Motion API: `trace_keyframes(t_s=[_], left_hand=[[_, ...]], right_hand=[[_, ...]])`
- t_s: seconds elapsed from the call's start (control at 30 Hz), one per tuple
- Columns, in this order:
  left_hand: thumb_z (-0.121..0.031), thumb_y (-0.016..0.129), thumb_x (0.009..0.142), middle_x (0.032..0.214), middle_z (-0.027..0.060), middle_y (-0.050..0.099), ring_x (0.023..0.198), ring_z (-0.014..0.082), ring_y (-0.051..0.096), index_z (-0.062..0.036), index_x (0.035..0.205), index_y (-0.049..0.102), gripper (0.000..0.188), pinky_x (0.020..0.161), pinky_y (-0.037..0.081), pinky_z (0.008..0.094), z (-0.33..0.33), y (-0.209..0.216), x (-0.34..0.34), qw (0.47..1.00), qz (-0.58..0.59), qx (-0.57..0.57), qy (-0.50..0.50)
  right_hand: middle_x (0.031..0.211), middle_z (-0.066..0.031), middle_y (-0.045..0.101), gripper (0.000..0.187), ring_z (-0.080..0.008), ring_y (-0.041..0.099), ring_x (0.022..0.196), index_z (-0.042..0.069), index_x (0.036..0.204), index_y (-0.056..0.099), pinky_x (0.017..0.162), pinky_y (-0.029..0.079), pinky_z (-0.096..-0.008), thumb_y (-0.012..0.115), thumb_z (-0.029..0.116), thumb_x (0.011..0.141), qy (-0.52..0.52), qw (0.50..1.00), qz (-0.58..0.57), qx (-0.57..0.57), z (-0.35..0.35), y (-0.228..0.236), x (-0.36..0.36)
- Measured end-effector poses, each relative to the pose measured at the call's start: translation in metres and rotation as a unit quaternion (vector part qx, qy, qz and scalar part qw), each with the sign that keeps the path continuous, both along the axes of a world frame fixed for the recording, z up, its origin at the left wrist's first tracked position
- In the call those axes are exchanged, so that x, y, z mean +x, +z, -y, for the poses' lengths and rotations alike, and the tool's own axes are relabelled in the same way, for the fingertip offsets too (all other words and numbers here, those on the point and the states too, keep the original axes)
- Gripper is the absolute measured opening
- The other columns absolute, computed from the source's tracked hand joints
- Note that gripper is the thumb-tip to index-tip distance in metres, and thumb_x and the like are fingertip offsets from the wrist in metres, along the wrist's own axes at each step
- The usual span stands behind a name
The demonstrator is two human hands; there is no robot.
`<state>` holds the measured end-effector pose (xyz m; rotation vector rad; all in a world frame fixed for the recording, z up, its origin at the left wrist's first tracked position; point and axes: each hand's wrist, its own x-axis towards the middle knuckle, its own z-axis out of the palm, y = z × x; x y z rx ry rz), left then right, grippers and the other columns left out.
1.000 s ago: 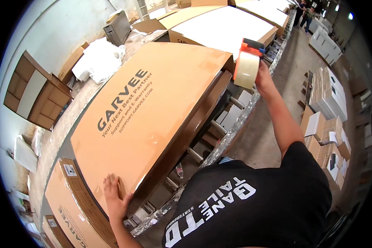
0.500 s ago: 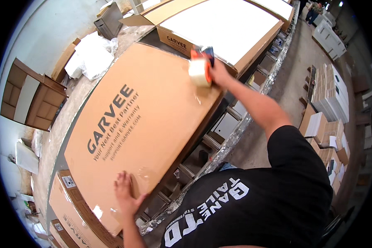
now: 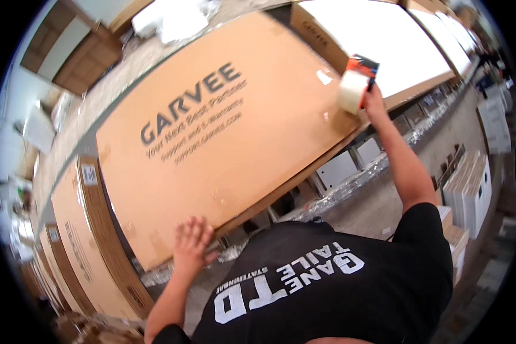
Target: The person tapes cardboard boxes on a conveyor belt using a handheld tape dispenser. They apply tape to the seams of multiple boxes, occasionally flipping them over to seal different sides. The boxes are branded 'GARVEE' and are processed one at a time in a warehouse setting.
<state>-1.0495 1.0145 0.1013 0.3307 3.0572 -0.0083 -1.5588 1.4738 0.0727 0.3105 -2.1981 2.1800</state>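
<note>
A large flat cardboard box [image 3: 212, 160] with dark print on top lies across the conveyor in front of me. My right hand [image 3: 373, 102] is closed around the handle of an orange and black tape dispenser [image 3: 356, 85]. Its wide roll of clear tape sits at the box's right end, near the near corner. Strips of clear tape shine on the box top there and near the front edge. My left hand [image 3: 192, 243] rests with fingers spread on the near edge of the box, left of its middle.
Beyond the right end stands an open carton [image 3: 384, 46] with a white panel inside. More closed cartons [image 3: 86, 229] line up at the left. A foil-wrapped rail [image 3: 378, 163] edges the conveyor on my side. Stacked white panels [image 3: 466, 192] stand on the floor at right.
My view has turned, so the box sits more level across it. The tape dispenser stays at the box's right end in my right hand. My left hand stays by the near edge.
</note>
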Motion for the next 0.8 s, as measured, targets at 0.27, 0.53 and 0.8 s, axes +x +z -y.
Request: trace_keyframes(t_s=[0.27, 0.53, 0.8], left_hand=[[-0.037, 0.085, 0.075, 0.164, 0.0101, 0.038, 0.151, 0.0383, 0.034, -0.016, 0.155, 0.044, 0.093, 0.119, 0.032, 0.0575, 0.027, 0.012, -0.008, 0.993, 0.009, 0.006, 0.114], [-0.049, 0.071, 0.089, 0.159, 0.0053, 0.046, 0.141, 0.0416, 0.046, -0.0226, 0.151, 0.05, 0.07, 0.112, 0.04, 0.0596, 0.045, -0.039, 0.036, 0.995, -0.093, 0.01, 0.036], [-0.058, 0.062, 0.094, 0.141, 0.0132, 0.058, 0.134, 0.0374, 0.052, -0.0132, 0.131, 0.061, 0.058, 0.112, 0.041, 0.0521, 0.044, -0.101, 0.06, 0.95, -0.306, 0.063, 0.026]], right_hand=[[0.13, -0.0071, 0.064, 0.048, -0.0156, 0.062, 0.115, 0.001, 0.14, 0.053, 0.097, 0.05, -0.0315, 0.067, 0.021, 0.099, 0.034, 0.996, -0.041, 0.07, 0.032, 0.029, 0.068], [0.094, -0.0159, 0.07, 0.036, -0.0327, 0.069, 0.079, 0.006, 0.113, 0.064, 0.065, 0.054, -0.0518, 0.061, 0.039, 0.098, -0.221, 0.767, -0.203, 0.567, 0.036, -0.095, 0.042], [0.117, -0.0173, 0.069, 0.054, -0.0327, 0.067, 0.098, -0.001, 0.131, 0.057, 0.082, 0.055, -0.0531, 0.058, 0.043, 0.101, 0.158, 0.884, -0.182, 0.4, 0.206, -0.098, 0.127]])
